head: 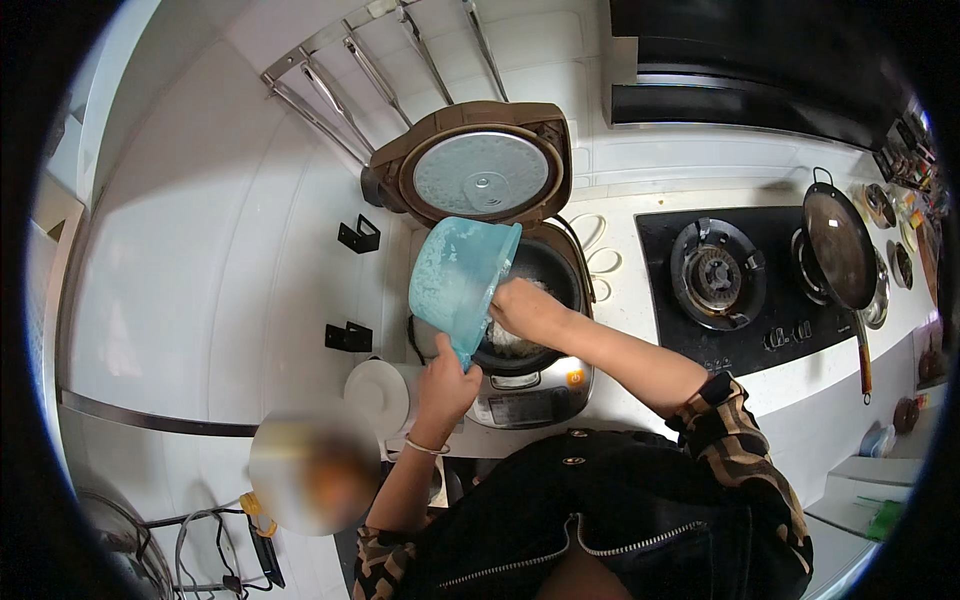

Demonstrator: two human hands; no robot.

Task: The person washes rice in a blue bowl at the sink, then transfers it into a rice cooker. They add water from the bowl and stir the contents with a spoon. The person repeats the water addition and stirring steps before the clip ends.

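My left hand (450, 382) grips the handle of a translucent blue plastic container (454, 281), tilted over an open rice cooker (532, 397). White rice grains cling to the container's wall. At the container's mouth is my right hand (525, 311), its fingers curled and partly hidden by the rim, so what they hold does not show. Below it, white rice (506, 341) lies in the cooker's dark inner pot (551, 259). The cooker's brown lid (484, 172) stands raised behind.
A white lidded container (379, 394) stands left of the cooker. To the right is a black gas hob (652, 247) with a wok (840, 244) at its far side. Metal utensils (375, 75) hang on the wall behind. Black brackets (349, 337) jut from the left wall.
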